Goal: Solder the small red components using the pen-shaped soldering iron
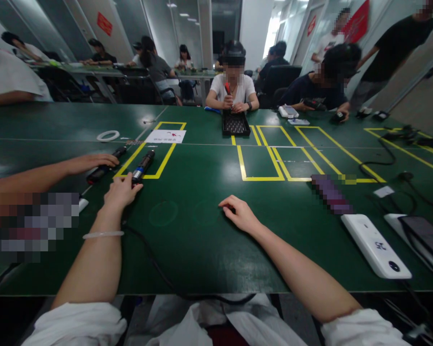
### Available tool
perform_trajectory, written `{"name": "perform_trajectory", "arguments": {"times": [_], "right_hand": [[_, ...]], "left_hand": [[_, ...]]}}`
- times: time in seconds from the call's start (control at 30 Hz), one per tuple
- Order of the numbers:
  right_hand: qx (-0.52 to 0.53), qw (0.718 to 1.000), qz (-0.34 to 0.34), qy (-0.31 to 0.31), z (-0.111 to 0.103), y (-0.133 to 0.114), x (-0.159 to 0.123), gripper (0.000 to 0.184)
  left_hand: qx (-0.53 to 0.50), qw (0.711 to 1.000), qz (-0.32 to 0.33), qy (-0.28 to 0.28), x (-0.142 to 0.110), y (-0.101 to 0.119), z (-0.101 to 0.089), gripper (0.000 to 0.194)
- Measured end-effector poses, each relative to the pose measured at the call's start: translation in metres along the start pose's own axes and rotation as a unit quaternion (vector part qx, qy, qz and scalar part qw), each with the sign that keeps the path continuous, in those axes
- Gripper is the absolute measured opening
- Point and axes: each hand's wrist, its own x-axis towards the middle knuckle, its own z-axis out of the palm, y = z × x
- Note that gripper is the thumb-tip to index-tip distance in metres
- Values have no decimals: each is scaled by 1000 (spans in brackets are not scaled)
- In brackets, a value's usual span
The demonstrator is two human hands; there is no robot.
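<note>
My left hand (120, 193) is closed around the lower end of a black electric screwdriver (143, 166) with a blue band. The tool lies slanted on the green table inside a yellow taped box, and its grip end is partly hidden by my fingers. A black cord (155, 259) runs from near my left wrist to the table's front edge. My right hand (240, 214) rests on the tabletop with nothing in it, its fingers loosely bent and the thumb apart. Two faint round marks show on the surface between my hands.
At left, another person's hand (94, 165) lies on a similar dark tool. A white printed card (166, 136) and a white ring (108, 136) lie beyond. Across the table, a person works over a black tray (235, 124). A phone (331, 193) and white power bank (377, 246) sit at right.
</note>
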Motion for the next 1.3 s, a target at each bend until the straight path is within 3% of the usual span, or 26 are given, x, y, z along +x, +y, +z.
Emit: {"name": "perform_trajectory", "arguments": {"times": [0.2, 0.37, 0.5, 0.67, 0.77, 0.87, 0.93, 1.03, 1.13, 1.23, 1.3], "right_hand": [[-1, 1000, -5, 5, 1, 2, 1, 19], [0, 1000, -6, 1, 1, 2, 1, 19], [2, 1000, -6, -1, 1, 2, 0, 18], [-3, 1000, -7, 0, 0, 1, 0, 18], [-4, 1000, -7, -2, 0, 0, 0, 18], [-4, 1000, -7, -3, 1, 1, 1, 18], [-1, 1000, -8, -2, 1, 2, 1, 18], [6, 1000, -4, -1, 2, 3, 1, 19], [32, 999, 2, 5, 3, 2, 1, 18], [115, 993, 10, -11, 3, -2, 1, 25], [165, 986, 5, -36, 3, -5, 1, 35]], "left_hand": [[5, 1000, -11, 23, 2, -16, -2, 69], [-13, 995, -12, 100, -7, -7, -1, 58], [-17, 996, -7, 90, -11, -2, -2, 45], [-4, 994, -24, 102, -11, -2, -2, 41], [6, 988, -15, 155, -12, 3, -2, 43], [-66, 978, 32, 195, -17, 21, 0, 42], [-166, 967, 100, 164, -25, 42, 2, 38], [-300, 925, 230, 35, -46, 84, 6, 38], [-405, 845, 319, -140, -80, 126, 8, 49], [-455, 768, 369, -258, -112, 152, 8, 62], [-452, 736, 397, -310, -126, 160, 9, 67]]}}
